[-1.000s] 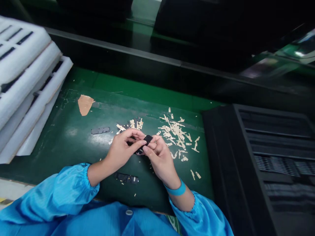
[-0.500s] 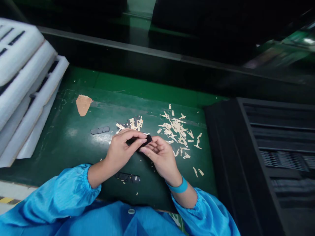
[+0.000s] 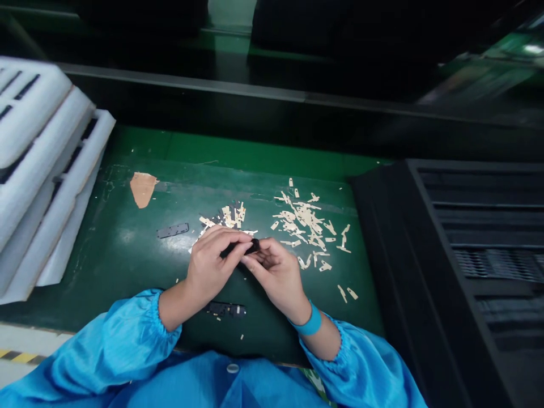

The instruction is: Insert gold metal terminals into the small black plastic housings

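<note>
A small black part (image 3: 254, 246), mostly covered by fingers, is held over the middle of the green table. My left hand (image 3: 216, 258) pinches it between thumb and fingers. At its right end, my right hand (image 3: 278, 271) has its thumb and fingertips closed against it; a blue band circles that wrist. Below my hands lies a black part with small metallic spots (image 3: 226, 309). A flat dark plate (image 3: 172, 230) rests to the left. Just beyond my fingers is a pile of cream and dark small pieces (image 3: 232, 215).
Cream-coloured small pieces (image 3: 308, 218) are scattered right of centre. A brown scrap (image 3: 143, 189) lies at the back left of the table (image 3: 106, 249). White slotted foam trays (image 3: 55, 164) are stacked at the left. Black trays (image 3: 425, 255) stand at the right edge.
Both hands stay together on the black part, whose visible end has turned slightly and shows less between the fingers. The whole view has shifted a little.
</note>
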`<state>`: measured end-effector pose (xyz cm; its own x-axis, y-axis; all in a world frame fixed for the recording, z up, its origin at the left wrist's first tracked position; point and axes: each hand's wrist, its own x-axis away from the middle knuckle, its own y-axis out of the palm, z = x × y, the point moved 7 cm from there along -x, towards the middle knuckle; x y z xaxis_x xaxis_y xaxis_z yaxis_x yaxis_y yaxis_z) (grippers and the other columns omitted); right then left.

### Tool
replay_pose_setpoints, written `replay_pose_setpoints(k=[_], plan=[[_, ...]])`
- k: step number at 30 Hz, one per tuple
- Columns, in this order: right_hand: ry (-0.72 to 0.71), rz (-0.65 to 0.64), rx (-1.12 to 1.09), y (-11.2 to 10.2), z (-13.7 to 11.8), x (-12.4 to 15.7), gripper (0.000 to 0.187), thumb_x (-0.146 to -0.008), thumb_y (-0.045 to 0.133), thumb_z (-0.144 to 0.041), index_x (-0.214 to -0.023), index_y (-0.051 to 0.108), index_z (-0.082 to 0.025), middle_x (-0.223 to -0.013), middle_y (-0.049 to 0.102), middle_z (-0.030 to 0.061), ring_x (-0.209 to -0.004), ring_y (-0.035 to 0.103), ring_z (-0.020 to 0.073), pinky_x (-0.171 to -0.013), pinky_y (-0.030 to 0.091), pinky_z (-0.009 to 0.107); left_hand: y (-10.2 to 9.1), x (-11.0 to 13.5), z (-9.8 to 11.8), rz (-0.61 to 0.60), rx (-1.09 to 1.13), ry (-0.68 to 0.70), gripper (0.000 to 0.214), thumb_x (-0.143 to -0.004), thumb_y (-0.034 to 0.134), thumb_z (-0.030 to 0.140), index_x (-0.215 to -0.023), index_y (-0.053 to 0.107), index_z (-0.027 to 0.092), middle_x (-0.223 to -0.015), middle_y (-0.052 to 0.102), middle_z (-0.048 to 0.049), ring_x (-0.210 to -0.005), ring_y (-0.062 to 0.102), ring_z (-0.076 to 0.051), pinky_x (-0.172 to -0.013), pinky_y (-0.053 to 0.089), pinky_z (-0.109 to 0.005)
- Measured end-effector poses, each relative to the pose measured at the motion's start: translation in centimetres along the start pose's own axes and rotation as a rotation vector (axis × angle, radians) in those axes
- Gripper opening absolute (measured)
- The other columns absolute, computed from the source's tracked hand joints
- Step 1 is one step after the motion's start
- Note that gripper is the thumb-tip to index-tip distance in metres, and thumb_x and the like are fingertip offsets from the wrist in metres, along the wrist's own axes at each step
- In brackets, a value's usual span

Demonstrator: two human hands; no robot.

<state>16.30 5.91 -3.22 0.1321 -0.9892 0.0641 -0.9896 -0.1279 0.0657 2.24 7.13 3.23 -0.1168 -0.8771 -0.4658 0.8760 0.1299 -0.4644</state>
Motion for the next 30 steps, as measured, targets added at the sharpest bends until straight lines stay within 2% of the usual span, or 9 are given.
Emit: replay_pose_setpoints(k=[5, 10, 20, 30], plan=[[-0.019, -0.005, 0.02, 0.2, 0.1, 0.0, 0.018, -0.087, 0.075, -0.031, -0.089, 0.058, -0.024, -0.081, 0.069, -0.0023, -0.075, 0.073, 0.0141, -0.073, 0.061, 0.025, 0.0, -0.2, 0.6, -0.008, -0.038, 0.083, 0.006, -0.094, 0.069, 0.014, -0.094, 0.07, 0.02, -0.086, 0.078, -0.0013, -0.081, 0.073, -0.016, -0.077, 0.058, -0.03], [-0.015, -0.005, 0.032, 0.3, 0.1, -0.1, 0.02, -0.088, 0.075, -0.033, -0.088, 0.057, -0.025, -0.079, 0.07, -0.0019, -0.076, 0.074, 0.0162, -0.072, 0.061, 0.027, 0.1, -0.2, 0.5, -0.032, -0.064, 0.107, 0.007, -0.095, 0.068, 0.014, -0.097, 0.07, 0.02, -0.089, 0.078, -0.0027, -0.083, 0.073, -0.016, -0.08, 0.058, -0.031], [-0.152, 0.048, 0.201, 0.0, -0.9, -0.1, 0.009, -0.091, 0.069, -0.026, -0.089, 0.06, -0.025, -0.087, 0.07, -0.0003, -0.081, 0.073, 0.0159, -0.079, 0.061, 0.03, 0.3, -0.2, 0.5, -0.095, -0.084, 0.03, 0.006, -0.097, 0.065, 0.016, -0.097, 0.07, 0.021, -0.096, 0.079, -0.0037, -0.09, 0.073, -0.018, -0.084, 0.057, -0.034], [-0.177, 0.079, 0.213, -0.1, -1.5, 0.0, 0.007, -0.091, 0.068, -0.026, -0.087, 0.062, -0.025, -0.091, 0.073, 0.0018, -0.081, 0.073, 0.0169, -0.08, 0.063, 0.032, 0.3, -0.1, 0.8, -0.077, -0.082, 0.072, 0.008, -0.098, 0.064, 0.014, -0.1, 0.067, 0.021, -0.097, 0.078, -0.0041, -0.092, 0.073, -0.018, -0.086, 0.058, -0.035]])
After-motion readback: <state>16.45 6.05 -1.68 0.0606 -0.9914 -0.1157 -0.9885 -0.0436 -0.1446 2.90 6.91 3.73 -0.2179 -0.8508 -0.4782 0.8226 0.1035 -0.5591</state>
